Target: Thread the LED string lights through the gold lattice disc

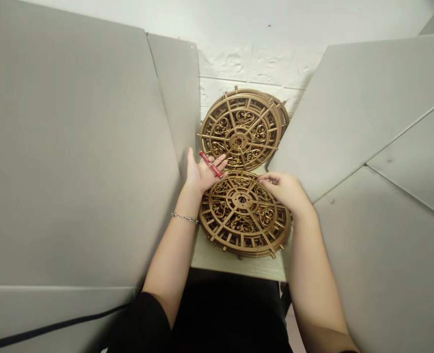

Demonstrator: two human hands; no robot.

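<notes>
My left hand [205, 174] is turned palm up with its fingers spread, carrying a slim red pen-shaped object [211, 165] across the fingers. A round gold openwork disc with scroll patterns [235, 215] lies in front of me, stacked on others. My right hand [281, 189] is at its far right rim, thumb and fingertips pinched together; what they hold, if anything, is too small to make out. Behind, more gold discs [239, 110] lean against the wall. A thin yellow thread [239, 157] hangs from the centre of the front one.
Both stacks rest on a pale narrow table [235, 264]. Grey panels, one on the left [73, 147] and one on the right [349, 108], close in the space. White brick-patterned wall [235, 63] stands behind. A black cable [55, 326] runs at the lower left.
</notes>
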